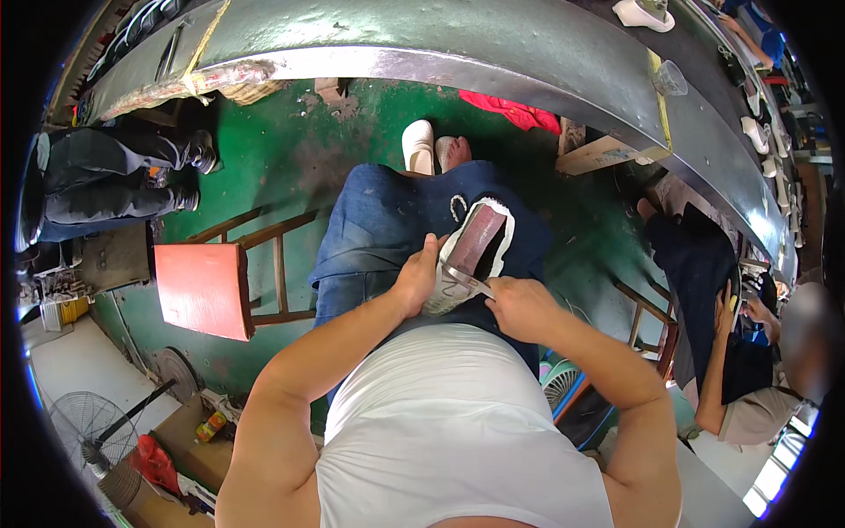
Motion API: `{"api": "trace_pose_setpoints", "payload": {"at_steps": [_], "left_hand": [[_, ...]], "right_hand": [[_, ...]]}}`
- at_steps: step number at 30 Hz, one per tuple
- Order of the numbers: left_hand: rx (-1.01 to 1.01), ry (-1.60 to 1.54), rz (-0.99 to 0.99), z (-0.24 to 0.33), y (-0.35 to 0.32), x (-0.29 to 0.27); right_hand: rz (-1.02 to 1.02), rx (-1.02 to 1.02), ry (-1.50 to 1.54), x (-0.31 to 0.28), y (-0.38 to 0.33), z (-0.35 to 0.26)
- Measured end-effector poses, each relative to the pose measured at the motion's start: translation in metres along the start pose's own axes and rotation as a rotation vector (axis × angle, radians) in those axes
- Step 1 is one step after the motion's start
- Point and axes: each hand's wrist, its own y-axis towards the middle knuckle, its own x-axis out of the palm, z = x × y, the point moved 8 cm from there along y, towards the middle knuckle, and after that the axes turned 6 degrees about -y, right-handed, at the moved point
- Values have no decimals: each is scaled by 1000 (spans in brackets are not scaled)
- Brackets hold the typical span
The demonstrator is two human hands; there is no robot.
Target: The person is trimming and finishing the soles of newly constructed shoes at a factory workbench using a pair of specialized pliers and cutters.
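A half-made shoe point(480, 242) rests across my lap, with a brownish-pink bottom showing inside a ragged white edge and a grey-white side towards my belly. My left hand point(419, 279) grips its left side, with the thumb pointing up along it. In my right hand point(521, 308) is a slim metal tool point(468, 282), which lies across the shoe near its closer end. The tool's exact kind does not show, since my fist covers its handle.
A long metal conveyor bench point(370, 62) curves across the front, with several shoes at its right. A red-topped stool point(204, 290) stands left. One person point(114, 176) stands farther left; another point(757, 378) sits at right. Red cloth point(515, 110) lies under the bench. A fan point(88, 431) is at lower left.
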Motion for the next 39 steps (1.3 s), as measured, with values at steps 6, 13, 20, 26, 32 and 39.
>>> {"api": "trace_pose_setpoints", "payload": {"at_steps": [6,13,20,26,32,39], "left_hand": [[387,697,217,32,-2,-16],[911,1092,84,51,-23,18],[826,1394,-99,54,-20,39],[568,1646,-179,59,-28,53],[784,1128,-115,38,-35,15],[309,860,-72,20,-32,0]], "right_hand": [[107,-6,257,17,-2,5],[-71,130,397,-2,-23,42],[431,131,385,-48,-2,37],[313,148,216,-30,17,49],[152,225,143,-11,14,56],[326,57,431,-13,4,25]]}}
